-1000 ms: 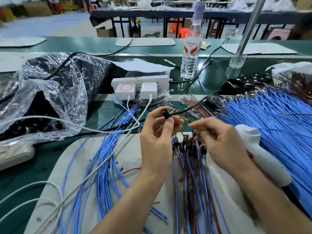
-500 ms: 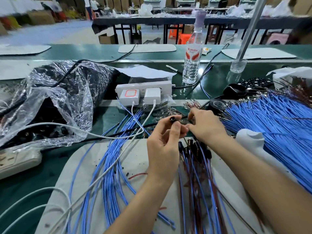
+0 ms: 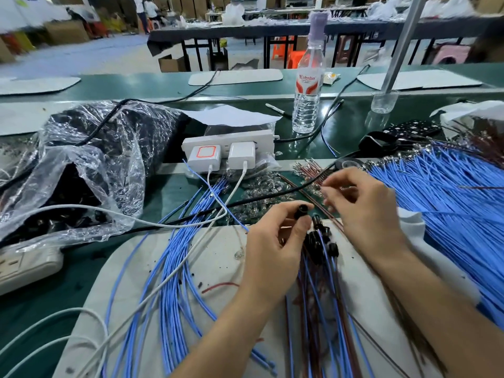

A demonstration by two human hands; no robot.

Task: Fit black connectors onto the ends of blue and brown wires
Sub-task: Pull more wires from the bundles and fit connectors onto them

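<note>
In the head view, the left hand (image 3: 272, 249) still pinches one black connector (image 3: 300, 209), in front of the white power strip (image 3: 229, 141). The right hand (image 3: 365, 211) has pulled back from the brown wires (image 3: 308, 169) near that strip. Its curled fingers are blurry, so I cannot tell if they hold a wire. If they do, it likely goes in next.

A small black connector (image 3: 300, 208) sat pinched in the left hand (image 3: 272, 252) — just beside it, more connectors (image 3: 317, 241) capped a flat-lying bundle of blue and brown wires (image 3: 321, 309).
</note>
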